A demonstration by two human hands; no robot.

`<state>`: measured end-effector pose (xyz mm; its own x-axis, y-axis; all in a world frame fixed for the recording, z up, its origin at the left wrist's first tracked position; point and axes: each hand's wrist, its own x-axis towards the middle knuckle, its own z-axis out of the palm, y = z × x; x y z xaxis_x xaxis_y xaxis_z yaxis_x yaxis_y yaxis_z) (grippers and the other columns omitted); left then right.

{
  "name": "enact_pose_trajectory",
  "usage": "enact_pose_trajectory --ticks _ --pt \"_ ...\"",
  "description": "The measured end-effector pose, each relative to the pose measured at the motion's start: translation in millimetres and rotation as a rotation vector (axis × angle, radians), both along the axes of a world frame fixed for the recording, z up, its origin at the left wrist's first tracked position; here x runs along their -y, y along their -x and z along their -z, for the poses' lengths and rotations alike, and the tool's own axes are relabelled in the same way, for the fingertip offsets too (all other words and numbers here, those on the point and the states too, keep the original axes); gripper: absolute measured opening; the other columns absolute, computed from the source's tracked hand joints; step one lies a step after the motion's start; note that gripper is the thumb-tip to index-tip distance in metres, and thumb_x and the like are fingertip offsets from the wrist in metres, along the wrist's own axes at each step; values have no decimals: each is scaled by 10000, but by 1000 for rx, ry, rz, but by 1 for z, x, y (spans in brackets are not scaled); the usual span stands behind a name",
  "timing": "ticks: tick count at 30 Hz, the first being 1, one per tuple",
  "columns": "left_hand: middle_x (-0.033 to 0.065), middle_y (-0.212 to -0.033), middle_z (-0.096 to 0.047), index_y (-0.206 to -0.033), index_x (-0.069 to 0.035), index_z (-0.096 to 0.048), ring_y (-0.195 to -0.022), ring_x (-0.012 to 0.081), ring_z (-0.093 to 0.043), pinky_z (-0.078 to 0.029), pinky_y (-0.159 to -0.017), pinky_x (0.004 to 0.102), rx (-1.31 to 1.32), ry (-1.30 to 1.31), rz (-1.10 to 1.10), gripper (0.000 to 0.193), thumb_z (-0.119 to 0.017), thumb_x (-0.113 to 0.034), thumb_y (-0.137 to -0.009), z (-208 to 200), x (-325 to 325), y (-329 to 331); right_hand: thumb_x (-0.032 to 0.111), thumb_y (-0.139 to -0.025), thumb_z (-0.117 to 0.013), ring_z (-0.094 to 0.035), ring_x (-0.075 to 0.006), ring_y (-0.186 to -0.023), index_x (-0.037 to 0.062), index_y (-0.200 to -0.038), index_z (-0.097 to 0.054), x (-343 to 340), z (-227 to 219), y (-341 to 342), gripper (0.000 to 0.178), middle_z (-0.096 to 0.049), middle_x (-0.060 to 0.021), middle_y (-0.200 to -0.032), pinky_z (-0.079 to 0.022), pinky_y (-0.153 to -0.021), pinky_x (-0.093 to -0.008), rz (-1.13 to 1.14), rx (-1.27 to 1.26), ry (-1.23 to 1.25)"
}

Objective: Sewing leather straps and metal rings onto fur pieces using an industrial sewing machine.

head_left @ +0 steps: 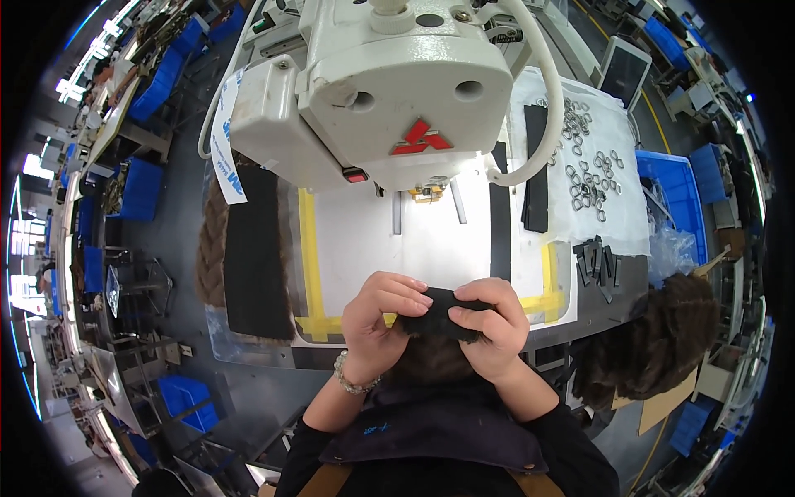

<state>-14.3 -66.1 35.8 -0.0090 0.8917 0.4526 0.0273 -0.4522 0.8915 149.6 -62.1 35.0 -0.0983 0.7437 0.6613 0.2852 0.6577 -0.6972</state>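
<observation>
Near the table's front edge, my left hand point(379, 321) and my right hand point(495, 328) pinch a piece of black fabric point(439, 306) between thumbs and fingers, one at each side. Brown fur point(432, 359) shows below the fabric, between my wrists; whether the two are joined, I cannot tell. Just beyond my hands is the lit white work plate point(364, 248), bordered with yellow tape point(310, 248). The white sewing machine head point(406, 108) stands over its far side. My hands and the fabric are apart from the needle area point(427, 194).
Brown fur panels with black backing point(258, 257) lie at the left. On the right, several metal rings point(586, 186) rest on a white cloth point(563, 224), beside short black strips point(596, 265). A brown fur pile point(654, 340) and a blue bin point(675, 186) stand farther right.
</observation>
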Motion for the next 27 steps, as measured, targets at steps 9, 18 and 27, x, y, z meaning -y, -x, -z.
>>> enact_pose_trajectory --ticks 9,18,27 --pt "84 -936 -671 -757 -69 -599 -918 248 -650 -542 -788 337 -40 -73 -44 284 -660 181 -637 -5 -1 5 -99 -544 -724 -621 -290 -825 17 -794 -650 -3 -1 4 285 -638 -130 -950 -502 -674 -336 -18 -37 -22" --pt "149 -1000 -639 -1226 -41 -506 -889 295 -649 -509 -782 333 -280 332 101 429 -696 -72 -842 -6 5 7 -75 -658 -796 -615 -206 -811 28 -881 -590 2 13 11 321 -634 -108 -932 -500 -709 -290 15 -217 257" --pt "273 -937 -617 -1330 -45 -388 -907 456 -601 -486 -746 461 -422 438 121 466 -580 -95 -909 -1 17 18 -35 -798 -720 -533 -84 -800 9 -1030 -542 -2 18 15 295 -575 -30 -910 -451 -737 -221 -75 -394 694"
